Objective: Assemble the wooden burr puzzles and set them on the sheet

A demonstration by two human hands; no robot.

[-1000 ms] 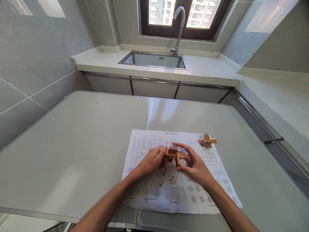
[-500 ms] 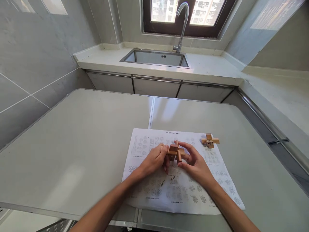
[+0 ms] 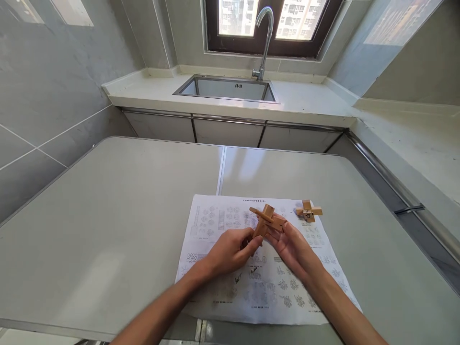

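Note:
Between my hands, above the printed sheet, is a wooden interlocking puzzle made of crossed sticks. My left hand pinches its lower end between thumb and fingers. At its right end, my right hand grips a stick with thumb and fingertips, the palm partly turned up. The puzzle is tilted, with one thin stick pointing up to the left. My fingers hide part of its underside. A second wooden puzzle, cross-shaped with a dark mark on one face, rests on the sheet's upper right corner, apart from my hands.
The sheet lies on a pale folding table with a seam down its middle. Beyond it, a counter holds a sink and a tall faucet under a window. Tiled walls and a side counter flank the table.
The held puzzle has been turned, so its sticks now point differently. My left hand has shifted to the puzzle's lower end, and my right palm has rolled upward. The view has shifted slightly.

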